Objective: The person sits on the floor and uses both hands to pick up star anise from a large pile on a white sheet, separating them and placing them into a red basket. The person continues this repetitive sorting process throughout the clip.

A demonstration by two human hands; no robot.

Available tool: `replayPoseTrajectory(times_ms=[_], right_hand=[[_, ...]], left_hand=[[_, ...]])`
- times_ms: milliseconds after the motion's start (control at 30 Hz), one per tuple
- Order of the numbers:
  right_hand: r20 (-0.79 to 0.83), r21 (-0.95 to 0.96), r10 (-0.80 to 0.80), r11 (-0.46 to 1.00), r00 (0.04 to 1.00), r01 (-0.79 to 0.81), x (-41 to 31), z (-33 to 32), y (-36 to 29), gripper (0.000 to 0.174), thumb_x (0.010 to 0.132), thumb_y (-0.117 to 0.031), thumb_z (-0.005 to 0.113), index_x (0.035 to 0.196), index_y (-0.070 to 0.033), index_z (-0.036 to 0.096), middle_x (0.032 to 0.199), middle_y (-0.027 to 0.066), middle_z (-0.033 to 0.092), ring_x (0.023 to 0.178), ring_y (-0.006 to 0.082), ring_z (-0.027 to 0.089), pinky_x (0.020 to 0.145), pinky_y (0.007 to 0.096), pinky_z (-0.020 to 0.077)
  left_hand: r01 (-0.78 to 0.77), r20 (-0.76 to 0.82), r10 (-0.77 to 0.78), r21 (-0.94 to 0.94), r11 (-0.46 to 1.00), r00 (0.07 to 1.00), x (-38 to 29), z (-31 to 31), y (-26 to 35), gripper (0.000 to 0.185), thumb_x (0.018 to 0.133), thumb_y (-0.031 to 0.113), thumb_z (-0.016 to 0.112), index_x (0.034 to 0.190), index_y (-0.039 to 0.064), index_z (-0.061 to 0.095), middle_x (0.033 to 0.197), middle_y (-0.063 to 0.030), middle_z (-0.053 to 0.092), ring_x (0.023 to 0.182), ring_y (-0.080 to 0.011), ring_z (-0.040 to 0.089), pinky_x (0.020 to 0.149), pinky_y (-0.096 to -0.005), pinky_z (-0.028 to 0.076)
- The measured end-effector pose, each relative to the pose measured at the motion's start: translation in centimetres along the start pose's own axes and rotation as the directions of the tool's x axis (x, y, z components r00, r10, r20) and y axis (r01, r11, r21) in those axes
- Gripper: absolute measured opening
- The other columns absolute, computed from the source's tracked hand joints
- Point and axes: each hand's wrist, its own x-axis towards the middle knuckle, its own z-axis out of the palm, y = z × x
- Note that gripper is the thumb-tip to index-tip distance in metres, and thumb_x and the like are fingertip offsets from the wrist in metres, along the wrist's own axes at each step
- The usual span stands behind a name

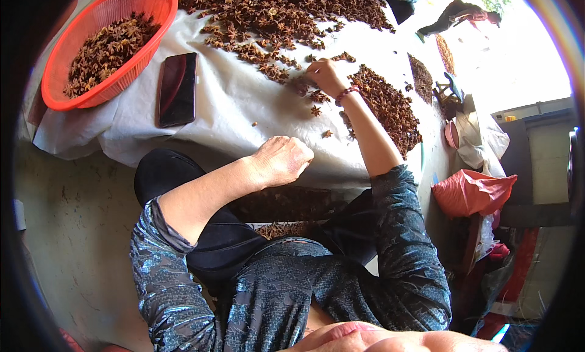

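My left hand [281, 160] is curled into a fist above the near edge of a white plastic sheet [228, 110]. Its palm faces away, and nothing shows between the fingers. Farther forward, my right hand [327, 77], with a dark red bead bracelet at the wrist, reaches over the sheet. Its fingertips are bent down beside blurred star anise pods [299, 85]; whether they grip one is hidden. A large heap of brown star anise [274, 14] spreads beyond that hand. A second star anise pile [388, 107] lies to the right, partly behind my forearm.
An orange plastic basket [109, 89] holding star anise stands at the left. Beside it lies a dark smartphone [177, 89]. A red sack [475, 192] sits on the right, near a pink basin [451, 134]. Other people [461, 16] are at the far right.
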Motion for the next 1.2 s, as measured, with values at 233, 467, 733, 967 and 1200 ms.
replayPoseTrajectory(times_ms=[233,467,733,967,1200], right_hand=[[-0.1,-0.2,-0.355,0.922,0.929,0.331,-0.3,0.8,1.0,0.009,0.085,-0.009,0.053,0.079,-0.003,0.055,0.08,0.012,0.056,0.079,0.0267,0.055,0.077,0.0373,0.044],[-0.231,-0.025,0.096,0.994,0.968,-0.105,-2.5,-3.2,-1.0,0.011,0.093,-0.016,0.043,0.09,-0.006,0.047,0.075,0.0188,0.058,0.07,0.0382,0.057,0.062,0.0457,0.044],[-0.371,-0.178,-0.138,0.981,0.918,0.075,-1.1,-1.9,3.5,0.015,0.089,-0.016,0.05,0.085,-0.003,0.054,0.075,0.0188,0.06,0.071,0.0365,0.058,0.064,0.0441,0.046],[-0.025,0.082,0.149,0.986,0.989,-0.146,4.4,1.8,8.8,0.015,0.074,-0.011,0.065,0.066,0.002,0.061,0.055,0.006,0.057,0.05,0.0116,0.046,0.046,0.0304,0.0399],[0.03,-0.209,-0.013,0.978,0.999,0.019,5.4,2.2,4.0,0.014,0.074,-0.006,0.053,0.062,0.002,0.053,0.052,0.0099,0.049,0.046,0.0166,0.041,0.045,0.033,0.037]], left_hand=[[-0.011,0.022,0.011,0.005,1.0,1.0,0.5,0.5,-0.1,0.01,0.079,0.011,0.054,0.076,0.004,0.061,0.079,-0.0162,0.063,0.08,-0.0359,0.061,0.072,-0.0447,0.049],[-0.021,0.044,0.019,0.029,0.999,0.999,0.4,0.5,-0.1,0.01,0.079,0.011,0.054,0.076,0.004,0.06,0.079,-0.0161,0.063,0.08,-0.0358,0.061,0.071,-0.0449,0.049],[-0.043,0.035,0.042,0.008,0.999,0.998,0.5,0.6,0.2,0.009,0.079,0.011,0.054,0.075,0.005,0.059,0.079,-0.0157,0.063,0.08,-0.0357,0.061,0.071,-0.0448,0.049],[-0.042,0.013,0.042,0.015,0.999,0.999,0.0,0.3,0.2,0.009,0.079,0.01,0.054,0.076,0.003,0.06,0.08,-0.0169,0.063,0.081,-0.0362,0.061,0.071,-0.0447,0.049],[-0.01,-0.006,0.011,0.066,0.998,1.0,-0.1,0.4,-0.9,0.01,0.08,0.011,0.055,0.079,0.004,0.061,0.081,-0.0166,0.064,0.082,-0.0349,0.062,0.074,-0.0442,0.05]])
